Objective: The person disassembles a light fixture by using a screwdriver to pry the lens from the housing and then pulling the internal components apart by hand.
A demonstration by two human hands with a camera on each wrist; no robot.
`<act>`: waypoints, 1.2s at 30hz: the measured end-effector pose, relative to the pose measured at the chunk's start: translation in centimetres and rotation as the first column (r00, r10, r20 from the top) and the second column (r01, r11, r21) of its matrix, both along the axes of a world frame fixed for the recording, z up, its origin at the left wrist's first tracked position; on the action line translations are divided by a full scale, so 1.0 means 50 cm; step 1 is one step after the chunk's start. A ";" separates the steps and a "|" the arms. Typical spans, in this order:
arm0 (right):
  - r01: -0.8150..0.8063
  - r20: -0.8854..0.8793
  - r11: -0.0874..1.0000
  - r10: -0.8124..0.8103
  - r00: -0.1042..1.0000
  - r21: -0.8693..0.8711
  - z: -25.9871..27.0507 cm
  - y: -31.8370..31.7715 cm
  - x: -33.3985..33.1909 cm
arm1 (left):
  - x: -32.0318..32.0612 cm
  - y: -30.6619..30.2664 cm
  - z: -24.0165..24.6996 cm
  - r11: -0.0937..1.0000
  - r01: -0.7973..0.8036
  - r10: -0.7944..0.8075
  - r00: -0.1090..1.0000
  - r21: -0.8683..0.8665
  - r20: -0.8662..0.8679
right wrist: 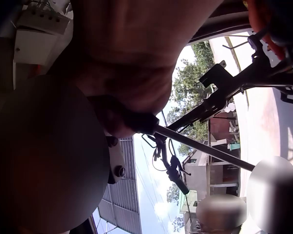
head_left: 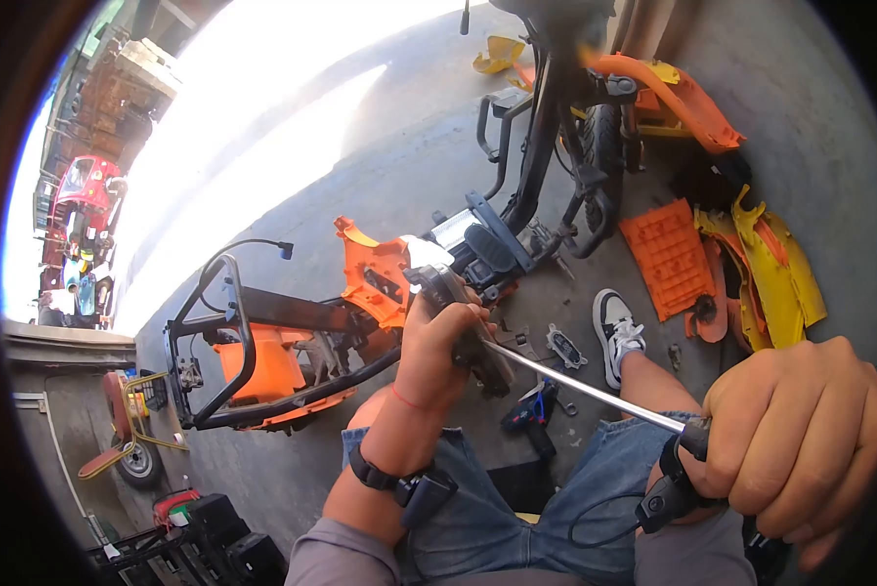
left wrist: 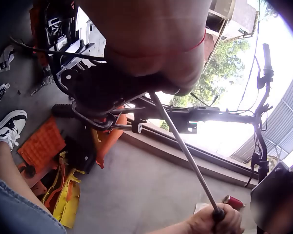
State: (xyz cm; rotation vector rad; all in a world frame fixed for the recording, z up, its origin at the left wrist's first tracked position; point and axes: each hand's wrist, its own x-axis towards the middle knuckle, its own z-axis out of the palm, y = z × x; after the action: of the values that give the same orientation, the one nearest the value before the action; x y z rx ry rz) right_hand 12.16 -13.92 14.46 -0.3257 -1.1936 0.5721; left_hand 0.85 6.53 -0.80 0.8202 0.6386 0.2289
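In the head view the left hand [head_left: 440, 342] grips a dark part [head_left: 487, 361] with fingers curled round it. A long screwdriver shaft [head_left: 585, 391] runs from that part to the right hand [head_left: 800, 439], whose fingers are wrapped round the dark handle [head_left: 694, 438]. The left wrist view shows the shaft [left wrist: 185, 151] rising from the right hand [left wrist: 217, 219] to the dark part under the left hand [left wrist: 151, 53]. Where the tip meets the part cannot be made out. In the right wrist view the right hand [right wrist: 122, 73] is dark above the shaft [right wrist: 205, 146].
A stripped bike frame [head_left: 253, 342] with orange panels lies left and ahead. Orange and yellow panels [head_left: 775, 273] lie on the floor at the right. Between the legs and frame are a drill [head_left: 531, 408] and a metal bracket [head_left: 565, 347]. A shoe [head_left: 617, 332] stands near them.
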 end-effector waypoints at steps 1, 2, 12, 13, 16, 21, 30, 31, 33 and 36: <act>-0.064 0.031 0.998 0.064 0.997 0.008 0.006 -0.004 0.009 | -0.002 0.000 -0.001 1.000 0.024 -0.025 0.999 0.010 0.023; -0.062 0.033 0.998 0.061 0.998 0.011 0.005 -0.009 0.001 | -0.004 0.000 -0.002 1.000 0.027 -0.027 0.999 0.013 0.024; 0.069 -0.012 0.997 -0.069 0.998 -0.023 0.009 -0.028 -0.032 | -0.003 -0.007 -0.014 0.986 0.157 -0.145 0.975 -0.056 0.169; 0.082 -0.013 0.996 -0.082 0.997 -0.029 0.012 -0.028 -0.032 | -0.001 -0.007 -0.015 0.982 0.180 -0.168 0.970 -0.051 0.176; 0.116 -0.020 0.992 -0.117 0.993 -0.045 0.020 -0.025 -0.032 | 0.004 -0.009 -0.030 0.986 0.167 -0.161 0.973 -0.022 0.167; 0.070 0.068 0.997 -0.068 0.995 -0.026 0.033 -0.005 -0.018 | 0.016 -0.016 -0.032 0.962 0.270 -0.271 0.952 0.028 0.139; -0.048 0.195 0.999 0.050 0.979 -0.016 0.025 -0.017 -0.002 | 0.028 -0.040 -0.045 0.972 0.224 -0.233 0.946 0.064 0.225; -0.057 0.195 0.998 0.055 0.979 0.004 0.024 -0.014 -0.003 | 0.028 -0.041 -0.047 0.972 0.224 -0.233 0.946 0.063 0.225; -0.066 0.194 0.998 0.060 0.979 0.023 0.026 -0.009 -0.008 | 0.028 -0.043 -0.051 0.977 0.200 -0.212 0.940 0.071 0.267; 0.032 0.211 0.998 -0.020 0.977 -0.052 0.034 -0.007 -0.020 | 0.033 -0.048 -0.045 0.986 0.159 -0.165 0.958 0.044 0.237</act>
State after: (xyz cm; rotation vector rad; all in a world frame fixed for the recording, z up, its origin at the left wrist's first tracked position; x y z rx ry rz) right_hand 11.17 -14.25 16.15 -0.4575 -1.3773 0.5585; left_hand 2.50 4.12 -3.08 0.8485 0.3402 0.1834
